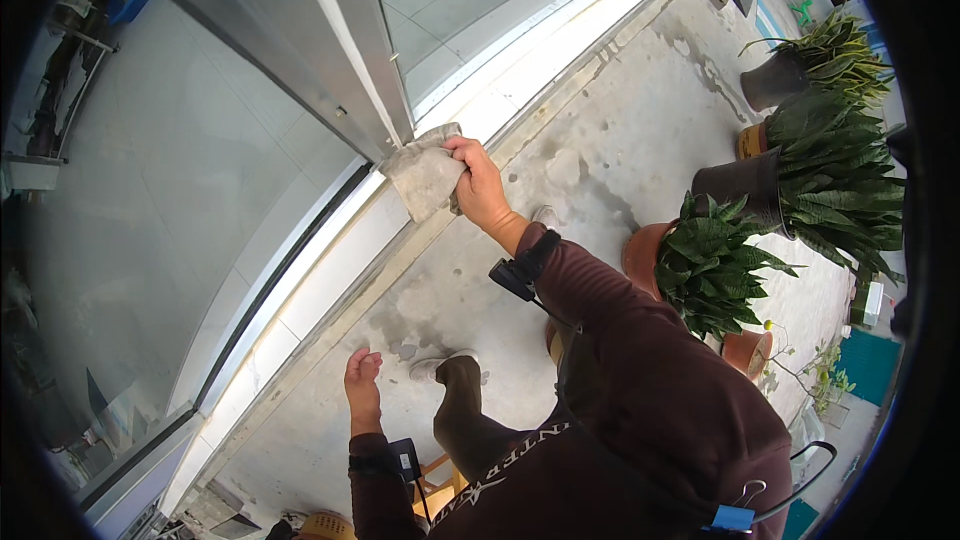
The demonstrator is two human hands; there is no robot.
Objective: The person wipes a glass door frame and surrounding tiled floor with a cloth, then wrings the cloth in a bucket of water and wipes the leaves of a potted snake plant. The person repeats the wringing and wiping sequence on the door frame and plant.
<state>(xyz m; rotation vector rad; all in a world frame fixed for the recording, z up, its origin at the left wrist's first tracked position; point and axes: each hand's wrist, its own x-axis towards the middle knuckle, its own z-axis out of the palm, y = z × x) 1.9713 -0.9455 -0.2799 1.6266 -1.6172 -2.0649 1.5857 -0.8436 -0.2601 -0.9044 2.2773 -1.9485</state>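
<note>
A damp-looking grey cloth point(426, 178) is bunched in my right hand point(480, 184), its folds hanging over my fingertips. The cloth rests against the foot of a metal door frame point(330, 52), where the post meets the white tiled sill point(341, 285). My left hand point(363, 382) hangs in the air over the concrete floor, fingers loosely curled and holding nothing. Large glass panels point(217, 142) stand on either side of the frame post.
Snake plants in pots, among them a terracotta pot point(643, 259) and a black pot point(739, 184), line the right side. Beneath me is a wet-spotted concrete floor point(570, 165). A wooden stool point(442, 484) and a yellow basket point(324, 526) stand near my legs.
</note>
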